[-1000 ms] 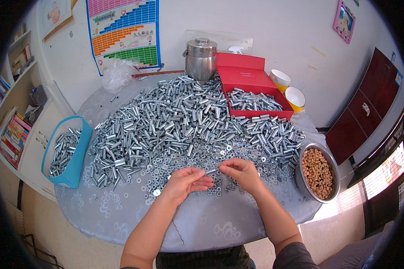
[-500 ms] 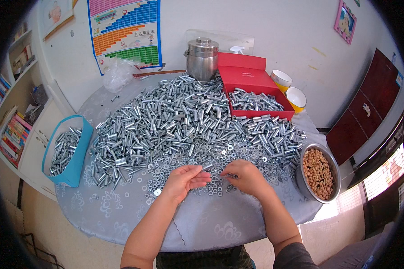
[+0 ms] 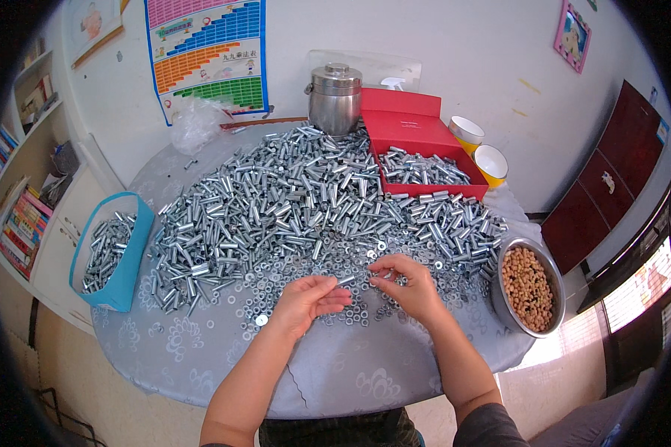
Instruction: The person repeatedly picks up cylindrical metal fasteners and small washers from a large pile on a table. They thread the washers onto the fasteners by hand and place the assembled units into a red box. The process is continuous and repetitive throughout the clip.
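Observation:
My left hand is closed on a short shiny metal sleeve, held between thumb and forefinger with one end pointing right. Just across from that end, my right hand is pinched, thumb against forefinger. Whatever sits in this pinch is too small to make out. Both hands are over a spread of loose metal washers and nuts. Behind them rises a large heap of metal sleeves.
A blue box of metal parts stands at the left. An open red box holds more sleeves, near yellow-and-white cups. At the right edge sits a steel bowl of small tan pieces. A steel canister stands at the back.
My right hand has risen slightly from the washers, its pinched fingertips now level with the sleeve's end. My left hand stays in place with the sleeve.

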Demonstrator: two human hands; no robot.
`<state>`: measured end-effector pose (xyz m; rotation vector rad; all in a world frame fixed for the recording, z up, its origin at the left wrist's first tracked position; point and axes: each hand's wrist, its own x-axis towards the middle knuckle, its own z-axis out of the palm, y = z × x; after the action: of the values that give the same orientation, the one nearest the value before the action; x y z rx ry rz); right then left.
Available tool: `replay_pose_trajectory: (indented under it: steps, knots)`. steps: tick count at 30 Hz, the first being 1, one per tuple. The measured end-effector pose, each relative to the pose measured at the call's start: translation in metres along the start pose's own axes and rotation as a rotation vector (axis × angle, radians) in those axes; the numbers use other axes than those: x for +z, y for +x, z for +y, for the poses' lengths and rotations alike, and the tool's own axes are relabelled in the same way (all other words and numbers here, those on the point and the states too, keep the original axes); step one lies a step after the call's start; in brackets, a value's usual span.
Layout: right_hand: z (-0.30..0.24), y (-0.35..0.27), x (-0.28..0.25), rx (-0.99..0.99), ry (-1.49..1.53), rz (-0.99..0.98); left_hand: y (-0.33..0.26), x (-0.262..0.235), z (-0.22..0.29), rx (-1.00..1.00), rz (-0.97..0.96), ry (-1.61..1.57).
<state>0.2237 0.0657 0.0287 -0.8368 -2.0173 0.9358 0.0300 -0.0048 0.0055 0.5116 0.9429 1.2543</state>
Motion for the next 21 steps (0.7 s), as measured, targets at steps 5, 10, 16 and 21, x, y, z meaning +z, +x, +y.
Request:
replay_pose_trajectory:
  steps: [5,10,16,21]
  knots:
    - [0.001,-0.001,0.004,-0.053,0.027,-0.057,-0.001,-0.001,0.000,-0.026,-0.047,0.039]
    - [-0.001,-0.002,0.004,-0.065,-0.035,-0.075,0.000,-0.002,0.000,-0.037,-0.046,0.065]
    - [0.008,-0.005,0.005,0.214,-0.128,-0.161,-0.003,0.003,-0.002,0.015,-0.091,0.147]
    - [0.003,-0.005,0.011,0.193,0.224,-0.020,-0.003,0.005,0.000,0.050,-0.024,0.095]
